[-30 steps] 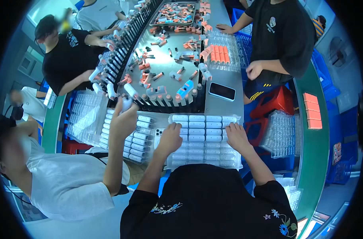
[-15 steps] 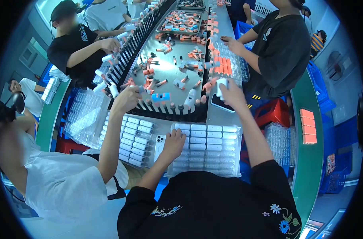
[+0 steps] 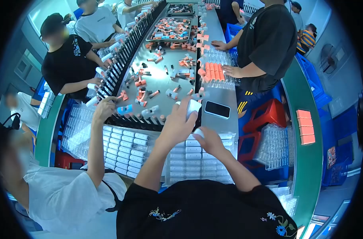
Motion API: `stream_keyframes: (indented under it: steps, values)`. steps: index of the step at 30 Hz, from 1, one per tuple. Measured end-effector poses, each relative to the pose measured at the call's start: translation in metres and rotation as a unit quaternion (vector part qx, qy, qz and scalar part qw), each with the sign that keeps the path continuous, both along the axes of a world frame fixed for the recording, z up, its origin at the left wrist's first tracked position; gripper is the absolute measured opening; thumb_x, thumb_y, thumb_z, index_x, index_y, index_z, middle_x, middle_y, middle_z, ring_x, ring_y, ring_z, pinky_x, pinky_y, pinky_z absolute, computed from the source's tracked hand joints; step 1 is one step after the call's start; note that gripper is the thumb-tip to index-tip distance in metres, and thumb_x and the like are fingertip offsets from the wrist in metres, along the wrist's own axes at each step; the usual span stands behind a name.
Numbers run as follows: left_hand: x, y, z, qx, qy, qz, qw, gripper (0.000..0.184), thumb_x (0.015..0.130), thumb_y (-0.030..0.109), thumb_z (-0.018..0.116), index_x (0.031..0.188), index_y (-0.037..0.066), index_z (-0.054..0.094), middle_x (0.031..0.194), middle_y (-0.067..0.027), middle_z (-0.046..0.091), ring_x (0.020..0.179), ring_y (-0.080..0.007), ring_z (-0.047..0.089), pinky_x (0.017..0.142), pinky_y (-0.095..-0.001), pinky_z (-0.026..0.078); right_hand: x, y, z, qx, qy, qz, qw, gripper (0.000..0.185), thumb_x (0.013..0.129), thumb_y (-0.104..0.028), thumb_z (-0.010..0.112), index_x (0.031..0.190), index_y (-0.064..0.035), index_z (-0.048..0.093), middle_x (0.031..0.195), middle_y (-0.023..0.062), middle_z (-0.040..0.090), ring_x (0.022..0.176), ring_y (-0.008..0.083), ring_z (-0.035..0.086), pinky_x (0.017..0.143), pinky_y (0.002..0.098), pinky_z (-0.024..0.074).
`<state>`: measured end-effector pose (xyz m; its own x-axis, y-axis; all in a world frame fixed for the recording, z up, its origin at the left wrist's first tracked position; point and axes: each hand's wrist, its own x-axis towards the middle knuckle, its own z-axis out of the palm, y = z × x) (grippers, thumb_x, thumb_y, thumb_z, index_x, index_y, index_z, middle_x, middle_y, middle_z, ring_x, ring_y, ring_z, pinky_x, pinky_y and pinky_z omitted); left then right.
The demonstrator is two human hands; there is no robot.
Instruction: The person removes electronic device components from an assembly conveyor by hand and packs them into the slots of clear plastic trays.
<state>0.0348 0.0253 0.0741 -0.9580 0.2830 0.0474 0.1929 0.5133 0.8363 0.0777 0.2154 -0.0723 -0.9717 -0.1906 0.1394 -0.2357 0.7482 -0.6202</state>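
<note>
My left hand [image 3: 180,122] is raised at the near end of the conveyor, its fingers closed around a white block-like piece [image 3: 194,106]. Just below and to the right, my right hand [image 3: 211,142] pinches a small white rounded piece [image 3: 198,132] above the clear plastic tray [image 3: 197,175]. White rounded cylinders [image 3: 193,149] lie in rows in that tray's upper part, partly hidden by my hands. Next to my left hand are a clear-and-white piece [image 3: 150,111] and a blue piece [image 3: 125,109] on the conveyor's holders.
A metal bed [image 3: 165,85] holds scattered orange, black and white parts. A phone [image 3: 217,109] lies on the right ledge, near orange pieces [image 3: 214,72] in a tray. At left, a co-worker's hand [image 3: 105,108] touches the conveyor beside another filled tray [image 3: 125,149]. Red stools [image 3: 269,115] stand at right.
My left hand has lifted off the tray to the conveyor's end and holds a white piece. My right hand has come down from the right ledge to the tray. The conveyor pieces have shifted left.
</note>
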Motion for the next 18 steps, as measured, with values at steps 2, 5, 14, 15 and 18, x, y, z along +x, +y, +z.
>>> stream_keyframes:
  steps: [2, 5, 14, 15, 18]
  values:
    - [-0.018, 0.014, -0.036, 0.021, -0.079, 0.011, 0.997, 0.054, 0.100, 0.028, 0.056, 0.144, 0.000, 0.040, 0.116, -0.0313, 0.063, 0.098, -0.0453, 0.068, 0.087, -0.0521, 0.055, 0.008, 0.029, 0.004, -0.093, -0.060, -0.068, 0.992, 0.042, 0.100, -0.036, 0.066, 0.122, -0.0002, 0.062, 0.105, 0.0262, 0.071, 0.100, 0.0480, 0.068, 0.085, 0.0539, 0.0531]
    - [-0.021, 0.034, -0.072, 0.088, -0.203, 0.103, 0.970, 0.054, 0.101, 0.033, 0.055, 0.136, -0.006, 0.042, 0.118, -0.0367, 0.060, 0.097, -0.0490, 0.069, 0.086, -0.0567, 0.055, 0.003, 0.066, 0.019, -0.139, -0.022, -0.164, 0.976, 0.039, 0.100, -0.030, 0.068, 0.126, -0.0020, 0.060, 0.105, 0.0239, 0.071, 0.099, 0.0407, 0.071, 0.085, 0.0452, 0.0549]
    - [-0.063, 0.020, -0.103, -0.367, 0.128, 0.141, 0.910, 0.045, 0.091, 0.031, 0.067, 0.123, 0.002, 0.054, 0.109, -0.0256, 0.060, 0.099, -0.0493, 0.067, 0.063, -0.0530, 0.059, -0.079, 0.046, 0.131, -0.177, 0.069, -0.023, 0.981, 0.035, 0.096, -0.021, 0.073, 0.128, -0.0088, 0.062, 0.115, 0.0126, 0.073, 0.105, 0.0287, 0.071, 0.091, 0.0344, 0.0535]
    - [-0.066, 0.011, -0.122, -0.367, 0.126, 0.143, 0.911, 0.045, 0.091, 0.031, 0.067, 0.123, 0.002, 0.054, 0.109, -0.0256, 0.060, 0.099, -0.0493, 0.067, 0.063, -0.0530, 0.059, -0.087, 0.040, 0.140, -0.122, 0.041, -0.004, 0.992, 0.036, 0.095, -0.022, 0.074, 0.128, -0.0101, 0.064, 0.121, 0.0124, 0.072, 0.113, 0.0307, 0.069, 0.098, 0.0368, 0.0517]
    - [-0.046, -0.009, -0.104, -0.331, 0.134, 0.232, 0.905, 0.057, 0.092, 0.048, 0.069, 0.119, 0.000, 0.056, 0.097, -0.0267, 0.066, 0.079, -0.0442, 0.072, 0.071, -0.0556, 0.057, -0.117, 0.028, 0.138, 0.070, 0.158, 0.278, 0.945, 0.038, 0.088, -0.027, 0.077, 0.122, -0.0135, 0.068, 0.129, 0.0115, 0.068, 0.128, 0.0299, 0.060, 0.113, 0.0492, 0.0386]
